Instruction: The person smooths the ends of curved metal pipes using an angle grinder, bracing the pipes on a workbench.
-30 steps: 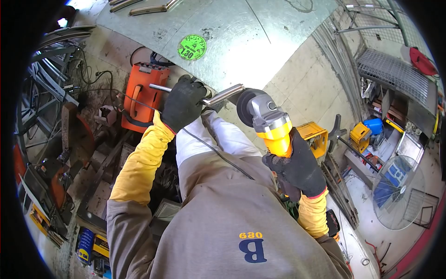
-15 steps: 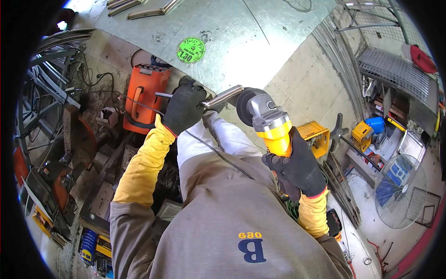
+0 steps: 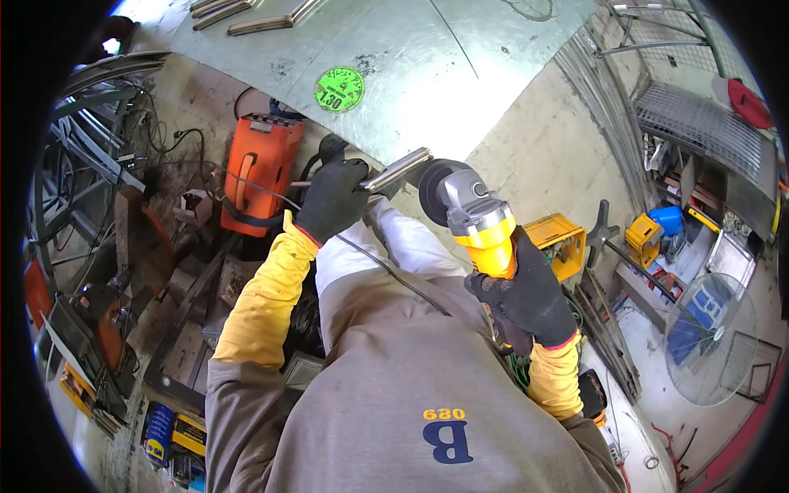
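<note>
In its black glove, my left hand is closed around a shiny metal tube, whose far end sticks out to the right near the table corner. My right hand, also gloved, grips the yellow body of an angle grinder. The grinder's dark disc stands right by the tube's end, overlapping it slightly in this view. A thin black cable runs from near my left wrist across my lap.
A metal-topped table lies ahead, with a green round sticker and bent tube pieces on it. An orange machine stands left of my legs. Yellow crates and a fan are at right.
My left hand has shifted slightly right and down, and the tube's left end sits a little lower. The grinder and my right hand have hardly moved.
</note>
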`<action>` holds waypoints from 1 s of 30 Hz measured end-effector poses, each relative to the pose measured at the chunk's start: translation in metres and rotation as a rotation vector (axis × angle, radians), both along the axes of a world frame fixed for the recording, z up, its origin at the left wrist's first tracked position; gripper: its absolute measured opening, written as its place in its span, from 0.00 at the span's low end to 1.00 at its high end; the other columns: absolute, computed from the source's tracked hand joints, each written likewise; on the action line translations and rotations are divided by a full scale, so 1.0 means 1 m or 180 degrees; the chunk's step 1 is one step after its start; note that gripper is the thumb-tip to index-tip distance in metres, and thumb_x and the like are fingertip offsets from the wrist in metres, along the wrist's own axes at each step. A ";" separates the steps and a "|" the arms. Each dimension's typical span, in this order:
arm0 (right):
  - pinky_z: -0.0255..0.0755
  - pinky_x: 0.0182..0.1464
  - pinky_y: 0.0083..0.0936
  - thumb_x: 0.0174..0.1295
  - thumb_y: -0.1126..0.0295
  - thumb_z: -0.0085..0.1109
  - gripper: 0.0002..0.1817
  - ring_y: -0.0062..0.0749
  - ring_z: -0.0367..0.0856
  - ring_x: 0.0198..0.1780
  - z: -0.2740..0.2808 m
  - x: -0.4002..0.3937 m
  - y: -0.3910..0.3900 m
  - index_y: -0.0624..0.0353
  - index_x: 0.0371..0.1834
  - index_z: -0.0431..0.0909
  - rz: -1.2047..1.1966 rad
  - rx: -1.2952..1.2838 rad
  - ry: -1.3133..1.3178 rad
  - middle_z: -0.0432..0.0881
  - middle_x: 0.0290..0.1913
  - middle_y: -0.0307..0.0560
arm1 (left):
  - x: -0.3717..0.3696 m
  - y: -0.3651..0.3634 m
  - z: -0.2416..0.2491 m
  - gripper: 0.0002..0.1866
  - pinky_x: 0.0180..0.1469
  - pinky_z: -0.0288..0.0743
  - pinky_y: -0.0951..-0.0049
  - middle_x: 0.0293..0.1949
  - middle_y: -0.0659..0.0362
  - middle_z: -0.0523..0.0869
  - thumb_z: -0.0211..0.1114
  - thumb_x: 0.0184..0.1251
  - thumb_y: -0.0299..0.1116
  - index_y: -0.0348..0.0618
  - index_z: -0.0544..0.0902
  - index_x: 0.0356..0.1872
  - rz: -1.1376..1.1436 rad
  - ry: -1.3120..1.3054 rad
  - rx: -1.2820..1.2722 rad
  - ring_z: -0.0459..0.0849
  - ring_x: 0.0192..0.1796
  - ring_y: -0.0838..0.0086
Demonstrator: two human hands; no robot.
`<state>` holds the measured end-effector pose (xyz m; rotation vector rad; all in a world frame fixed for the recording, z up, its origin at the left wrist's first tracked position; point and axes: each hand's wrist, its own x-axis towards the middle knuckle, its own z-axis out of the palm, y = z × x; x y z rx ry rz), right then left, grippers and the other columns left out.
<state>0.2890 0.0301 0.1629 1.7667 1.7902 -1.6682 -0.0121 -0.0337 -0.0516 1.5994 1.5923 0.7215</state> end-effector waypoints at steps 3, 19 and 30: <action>0.83 0.56 0.36 0.63 0.68 0.84 0.36 0.34 0.87 0.50 0.005 -0.007 0.008 0.61 0.73 0.76 -0.0221 -0.0286 0.0057 0.89 0.54 0.47 | 0.002 0.001 0.002 0.04 0.45 0.79 0.44 0.34 0.44 0.87 0.69 0.63 0.26 0.39 0.87 0.36 0.0078 0.0228 0.0124 0.87 0.42 0.42; 0.84 0.54 0.39 0.64 0.66 0.83 0.36 0.43 0.90 0.49 0.005 -0.013 0.009 0.62 0.72 0.76 -0.0028 -0.0139 -0.0002 0.91 0.52 0.52 | 0.003 0.000 -0.003 0.04 0.45 0.79 0.43 0.34 0.41 0.88 0.69 0.66 0.28 0.38 0.86 0.37 0.0079 0.0054 -0.0073 0.88 0.42 0.40; 0.83 0.54 0.35 0.65 0.67 0.83 0.33 0.33 0.87 0.47 -0.005 -0.002 -0.001 0.61 0.71 0.77 -0.0004 -0.0010 0.0170 0.90 0.51 0.47 | 0.001 0.005 0.001 0.08 0.32 0.75 0.58 0.27 0.50 0.84 0.75 0.75 0.29 0.34 0.87 0.40 0.0155 -0.0546 -0.0608 0.83 0.26 0.64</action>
